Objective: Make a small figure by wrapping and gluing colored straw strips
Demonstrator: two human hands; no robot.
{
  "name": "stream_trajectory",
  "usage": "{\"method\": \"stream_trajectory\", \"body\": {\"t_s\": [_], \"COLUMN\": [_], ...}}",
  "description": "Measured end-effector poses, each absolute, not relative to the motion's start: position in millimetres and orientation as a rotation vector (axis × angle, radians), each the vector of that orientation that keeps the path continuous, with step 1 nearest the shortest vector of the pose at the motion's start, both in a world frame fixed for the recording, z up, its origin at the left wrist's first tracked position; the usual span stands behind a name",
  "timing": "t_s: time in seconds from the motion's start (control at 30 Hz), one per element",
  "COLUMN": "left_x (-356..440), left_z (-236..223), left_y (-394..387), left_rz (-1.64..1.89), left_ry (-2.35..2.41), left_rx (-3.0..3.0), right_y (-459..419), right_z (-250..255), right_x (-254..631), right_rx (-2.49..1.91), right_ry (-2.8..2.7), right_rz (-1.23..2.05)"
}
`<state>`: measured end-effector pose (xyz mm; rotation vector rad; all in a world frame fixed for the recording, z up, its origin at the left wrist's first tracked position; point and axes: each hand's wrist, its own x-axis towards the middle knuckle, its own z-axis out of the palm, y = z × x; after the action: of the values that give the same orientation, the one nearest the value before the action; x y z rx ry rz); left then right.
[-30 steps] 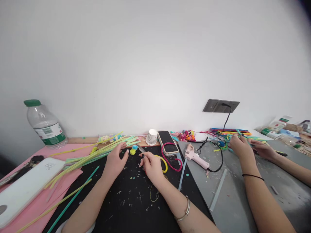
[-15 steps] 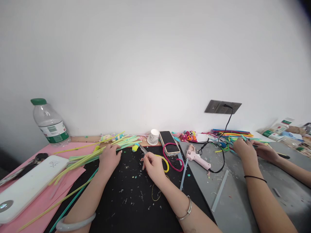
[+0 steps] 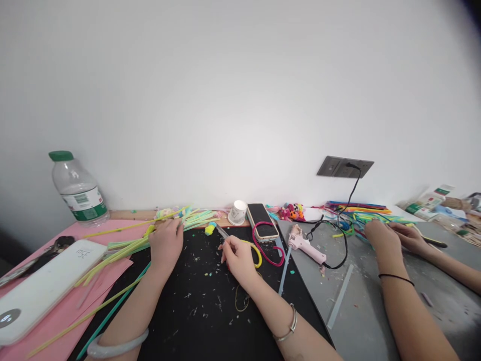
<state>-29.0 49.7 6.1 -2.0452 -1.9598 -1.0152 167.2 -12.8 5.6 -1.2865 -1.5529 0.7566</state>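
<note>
My left hand (image 3: 167, 243) lies over a loose bundle of pale green and yellow pipe cleaners (image 3: 124, 253), back towards me. Its fingertips are mostly hidden, so its grip does not show. My right hand (image 3: 237, 255) is closed around a pair of scissors (image 3: 222, 231), blades pointing away and left; the handles are largely covered by the fingers. Just beyond the blade tip sits a small yellow and blue fuzzy piece (image 3: 210, 228) on the black mat (image 3: 203, 321). A bent yellow pipe cleaner (image 3: 257, 254) curves out beside my right hand.
A white paper cup (image 3: 237, 213), a phone (image 3: 262, 215) with a magenta pipe cleaner (image 3: 268, 256) across it, and a pink glue gun (image 3: 306, 246) stand to the right. A bottle (image 3: 80, 193) and power bank (image 3: 48, 291) are left. A co-worker's hands (image 3: 394, 238) work far right.
My left hand has shifted slightly left and its thumb has tucked in. My right hand and the scissors stay put. The co-worker's hands have moved a little.
</note>
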Motion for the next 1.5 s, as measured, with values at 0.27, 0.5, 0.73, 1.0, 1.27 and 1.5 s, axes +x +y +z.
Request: {"method": "stream_trajectory", "body": {"t_s": [0.27,0.5,0.73,1.0,1.27,1.5], "left_x": [-13,-2,-33,-49,-47,-44], "left_z": [5,5,-2,-6,-2,-3], "left_y": [43,39,57,62,59,60], "left_rz": [-1.059,-0.866,-0.886,-1.050,-1.170,-1.159], "left_ry": [-1.361,-1.259,-1.840,-2.024,-2.045,-2.129], "left_rx": [-2.475,-2.784,-2.441,-2.239,-2.190,-2.124], "right_y": [-10,-6,-3,-1,2,5], "right_z": [5,8,12,19,22,32], "right_x": [165,163,171,179,191,204], "right_rx": [-1.132,-1.026,-0.988,-0.918,-0.809,-0.757], "right_ry": [-1.471,-1.277,-0.952,-0.696,-0.486,-0.498], "right_rz": [0.870,1.101,1.058,1.106,1.225,1.260]}}
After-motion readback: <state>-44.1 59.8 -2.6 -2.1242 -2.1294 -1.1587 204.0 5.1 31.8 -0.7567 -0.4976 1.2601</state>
